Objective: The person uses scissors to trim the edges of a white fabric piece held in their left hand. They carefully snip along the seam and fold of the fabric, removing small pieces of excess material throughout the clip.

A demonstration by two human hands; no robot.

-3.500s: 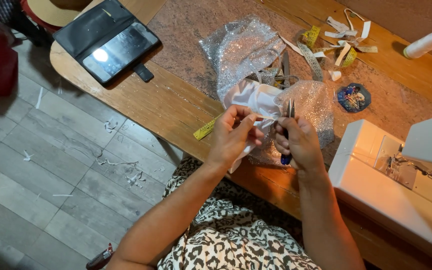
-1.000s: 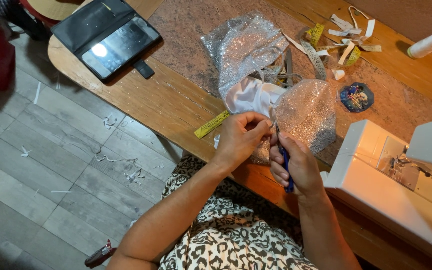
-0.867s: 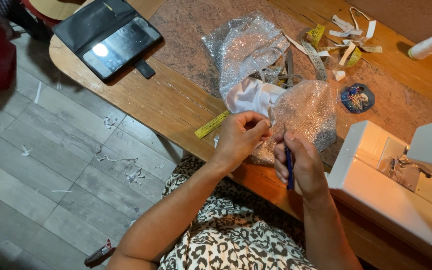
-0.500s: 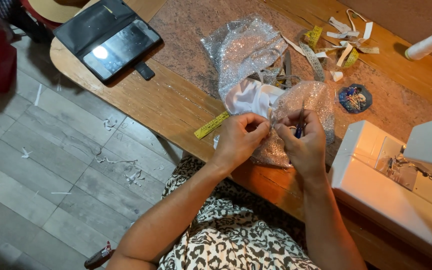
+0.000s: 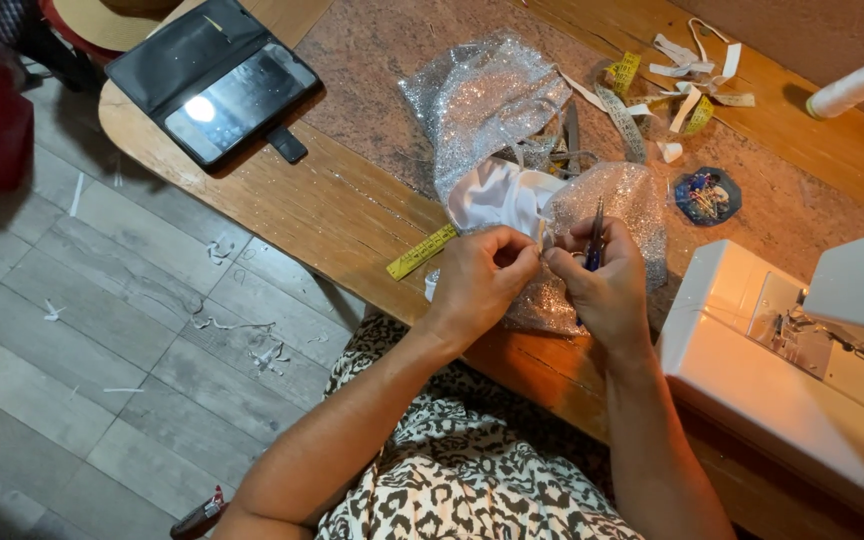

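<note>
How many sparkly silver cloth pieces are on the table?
2. One sparkly silver piece lies bunched farther back on the table. The other sparkly piece sits under the left hand and right hand. More could be hidden underneath.

phone in black case (image 5: 214,90) table corner | white sewing machine (image 5: 802,370) right | thread spool (image 5: 857,85) | pin dish (image 5: 707,196)

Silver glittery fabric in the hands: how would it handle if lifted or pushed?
The silver glittery fabric lies crumpled in soft folds, so it is probably floppy and light. Pushed, it would likely bunch rather than slide. The left hand and right hand pinch it easily.
</note>
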